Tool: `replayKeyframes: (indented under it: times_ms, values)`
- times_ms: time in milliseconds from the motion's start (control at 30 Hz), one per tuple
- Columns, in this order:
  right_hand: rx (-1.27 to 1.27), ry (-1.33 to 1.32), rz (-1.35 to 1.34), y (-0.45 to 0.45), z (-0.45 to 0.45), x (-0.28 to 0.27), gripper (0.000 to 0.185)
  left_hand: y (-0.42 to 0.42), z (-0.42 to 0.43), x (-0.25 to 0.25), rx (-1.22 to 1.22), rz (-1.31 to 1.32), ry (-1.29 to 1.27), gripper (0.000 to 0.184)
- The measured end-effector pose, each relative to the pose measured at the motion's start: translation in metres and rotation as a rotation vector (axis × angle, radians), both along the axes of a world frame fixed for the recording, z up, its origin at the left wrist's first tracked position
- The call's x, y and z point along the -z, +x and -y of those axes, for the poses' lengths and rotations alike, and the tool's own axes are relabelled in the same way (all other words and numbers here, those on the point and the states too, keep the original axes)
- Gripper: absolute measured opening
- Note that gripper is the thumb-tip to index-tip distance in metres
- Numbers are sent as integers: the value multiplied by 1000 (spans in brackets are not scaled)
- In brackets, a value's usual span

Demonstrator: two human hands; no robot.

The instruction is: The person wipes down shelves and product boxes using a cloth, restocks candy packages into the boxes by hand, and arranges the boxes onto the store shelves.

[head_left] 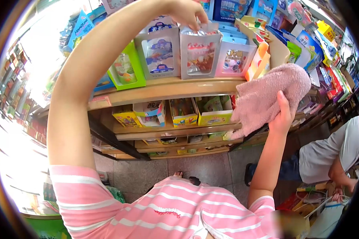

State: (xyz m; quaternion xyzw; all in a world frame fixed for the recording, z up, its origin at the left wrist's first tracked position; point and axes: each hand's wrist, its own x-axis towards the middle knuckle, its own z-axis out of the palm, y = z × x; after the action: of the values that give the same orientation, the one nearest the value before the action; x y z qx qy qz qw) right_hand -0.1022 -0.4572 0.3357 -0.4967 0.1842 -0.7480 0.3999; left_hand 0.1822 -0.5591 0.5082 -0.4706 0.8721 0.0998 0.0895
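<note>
My left hand (pixel 187 15) reaches over the upper shelf (pixel 163 89), fingers curled down at the top of a white window box (pixel 199 51) of red and brown packets. What its fingertips grip is too small to make out. A pink cloth (pixel 267 95) is held in my right hand (pixel 282 115), thumb on its front, its lower end hanging before the shelves. Left of the white box stand a grey box (pixel 157 51) with blue packets and a green box (pixel 127 68). On its right is a pink box (pixel 234 59).
Yellow open boxes (pixel 214 110) of packets sit on the shelf below. Several colourful packs (pixel 307 47) crowd the upper right. At the lower right another person in a grey shirt (pixel 327 151) crouches near cords and boxes. Grey floor tiles (pixel 199 169) lie below the shelves.
</note>
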Motion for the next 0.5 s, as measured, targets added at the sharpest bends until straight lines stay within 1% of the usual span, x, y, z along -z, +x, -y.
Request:
replayKeyframes:
  times_ms: [67,100,133,167,200,233,267,300,333,400,467,500]
  values:
    - [-16,-6,-2,0,1,4,56,-6,-14,12,3,-29,-91,29]
    - [32,4,-14,1,1,7,54,-9,-18,11,148,14,-79,35]
    - [73,11,-24,4,1,9,52,-10,-20,9,69,-11,-71,35]
    - [63,29,-21,5,0,11,53,-8,-24,8,-22,-39,-63,35]
    - [65,35,-33,5,0,14,55,-6,-23,7,-19,17,-138,36]
    - [45,51,-29,6,1,17,56,-7,-19,2,-50,63,-125,40]
    - [21,67,-26,6,2,21,56,3,-20,8,-46,-164,-209,44]
    - [-23,60,-19,5,4,25,56,7,-27,10,9,-202,-461,45]
    - [-61,49,-8,6,7,26,56,10,-46,13,-56,-368,-591,44]
    - [-94,101,47,18,2,18,54,24,-80,27,26,-647,-731,44]
    - [-132,68,22,18,10,24,53,50,-117,44,47,-649,-1027,39]
    - [-157,53,27,19,14,25,53,70,-133,46,-19,-576,-1120,35]
